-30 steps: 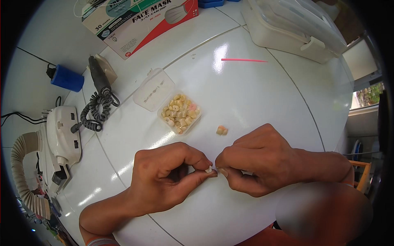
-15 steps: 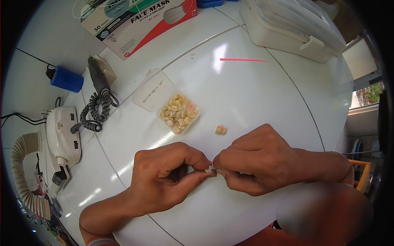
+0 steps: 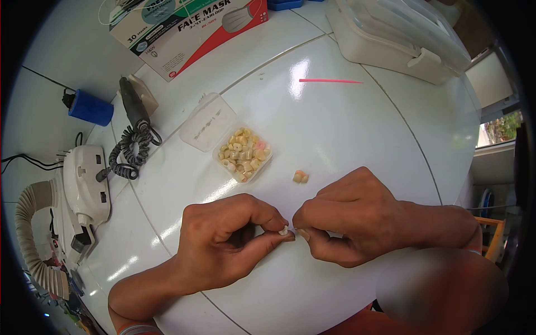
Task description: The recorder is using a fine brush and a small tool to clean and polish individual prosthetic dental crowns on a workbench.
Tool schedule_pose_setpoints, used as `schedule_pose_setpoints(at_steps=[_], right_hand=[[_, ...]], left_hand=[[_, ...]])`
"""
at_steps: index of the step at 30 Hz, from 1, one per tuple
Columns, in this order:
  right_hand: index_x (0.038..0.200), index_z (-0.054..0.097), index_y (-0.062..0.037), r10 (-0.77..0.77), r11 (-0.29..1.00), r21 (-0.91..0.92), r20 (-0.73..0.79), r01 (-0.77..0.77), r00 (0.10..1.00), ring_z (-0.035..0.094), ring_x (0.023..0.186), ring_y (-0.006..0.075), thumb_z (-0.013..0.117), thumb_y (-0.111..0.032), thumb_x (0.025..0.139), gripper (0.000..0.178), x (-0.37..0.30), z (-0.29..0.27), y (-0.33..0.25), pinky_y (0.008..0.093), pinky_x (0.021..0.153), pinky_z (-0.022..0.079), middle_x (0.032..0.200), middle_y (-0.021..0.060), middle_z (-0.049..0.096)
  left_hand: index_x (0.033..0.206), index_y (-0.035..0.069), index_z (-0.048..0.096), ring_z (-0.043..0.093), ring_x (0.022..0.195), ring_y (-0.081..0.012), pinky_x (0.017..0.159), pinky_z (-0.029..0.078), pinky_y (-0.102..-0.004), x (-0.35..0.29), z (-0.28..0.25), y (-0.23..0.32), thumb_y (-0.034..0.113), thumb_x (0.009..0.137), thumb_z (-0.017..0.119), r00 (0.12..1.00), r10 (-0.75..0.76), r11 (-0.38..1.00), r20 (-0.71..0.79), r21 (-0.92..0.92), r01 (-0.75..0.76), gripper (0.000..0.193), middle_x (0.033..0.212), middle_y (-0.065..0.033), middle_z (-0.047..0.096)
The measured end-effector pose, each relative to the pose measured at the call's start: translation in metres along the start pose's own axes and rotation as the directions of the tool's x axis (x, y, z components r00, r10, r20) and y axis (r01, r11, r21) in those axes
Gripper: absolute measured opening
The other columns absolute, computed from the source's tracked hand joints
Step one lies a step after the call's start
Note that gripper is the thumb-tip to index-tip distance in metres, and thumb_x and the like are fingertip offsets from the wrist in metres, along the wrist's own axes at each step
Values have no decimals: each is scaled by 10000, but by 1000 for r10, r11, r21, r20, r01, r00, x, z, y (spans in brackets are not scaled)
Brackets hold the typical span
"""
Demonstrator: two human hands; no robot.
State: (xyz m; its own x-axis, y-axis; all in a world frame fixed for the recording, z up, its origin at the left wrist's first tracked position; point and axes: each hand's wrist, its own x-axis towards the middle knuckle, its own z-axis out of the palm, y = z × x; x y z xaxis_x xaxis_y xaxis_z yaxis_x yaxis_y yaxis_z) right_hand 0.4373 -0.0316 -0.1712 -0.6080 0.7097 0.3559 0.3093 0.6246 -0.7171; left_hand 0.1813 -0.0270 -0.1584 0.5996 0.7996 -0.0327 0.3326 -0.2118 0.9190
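My left hand (image 3: 220, 237) pinches a small white tooth-like piece (image 3: 283, 230) between thumb and forefinger. Close to its right, my right hand (image 3: 352, 220) is closed, with thumb and forefinger pinching a thin, pale needle-like piece (image 3: 293, 229). The thin piece spans the small gap between the hands and meets the white piece; whether it enters it I cannot tell. Just beyond my hands lies a small cluster of yellowish artificial teeth (image 3: 300, 177) with a pinkish edge. Farther left stands an open clear plastic box (image 3: 262, 172) filled with many yellowish dental crowns.
A pink stick (image 3: 331, 81) lies at the far side of the white tiled tabletop (image 3: 357, 128). Behind are a mask box (image 3: 206, 33) and a lidded white container (image 3: 391, 44). At left are a corded handpiece (image 3: 134, 103), a blue cylinder (image 3: 91, 107) and a white machine with a hose (image 3: 86, 184).
My right fingertips have drawn slightly to the right, so more of the thin piece shows between the hands. My left hand keeps its place.
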Motion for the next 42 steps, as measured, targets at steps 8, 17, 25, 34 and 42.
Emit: schedule_pose_setpoints(at_steps=[8,17,25,34,42], right_hand=[[850,595,-95,-4,1000,-16,-4,4,1000,587,529,228,749,-44,822,164,0,4,1,385,466,439,629,19,547],[858,596,-91,1,1000,-25,48,0,999,595,538,230,751,-53,830,162,1,-2,-1,384,472,447,644,18,568],[838,595,-88,-5,1000,-3,18,5,1000,578,520,219,738,-28,810,158,2,-3,-2,375,464,434,629,18,554],[837,594,-93,-8,1000,-15,9,8,1000,580,520,217,750,-30,808,170,1,2,-1,372,462,437,628,18,553],[845,603,-93,0,1000,-21,26,0,1000,592,534,221,748,-30,814,161,2,0,-2,375,474,450,638,18,559]], left_hand=[[950,-53,725,770,851,-139,718,618,-253,0,0,-1,-55,889,859,1000,-3,1000,0,-10,3,148,970,-137,793],[951,-50,726,765,852,-134,705,612,-250,0,1,0,-52,888,862,1000,-18,1000,-2,-10,18,149,963,-129,791],[951,-49,730,784,875,-153,714,619,-257,-1,0,-2,-55,883,863,1000,-16,999,1,-34,16,149,968,-137,795],[949,-27,746,750,816,-113,644,561,-230,0,3,-4,-45,866,886,1000,11,1000,-12,6,-11,164,960,-107,798],[923,41,761,619,591,-79,522,453,-246,0,11,-12,29,856,896,990,81,996,-117,-31,-85,151,832,-25,763]])
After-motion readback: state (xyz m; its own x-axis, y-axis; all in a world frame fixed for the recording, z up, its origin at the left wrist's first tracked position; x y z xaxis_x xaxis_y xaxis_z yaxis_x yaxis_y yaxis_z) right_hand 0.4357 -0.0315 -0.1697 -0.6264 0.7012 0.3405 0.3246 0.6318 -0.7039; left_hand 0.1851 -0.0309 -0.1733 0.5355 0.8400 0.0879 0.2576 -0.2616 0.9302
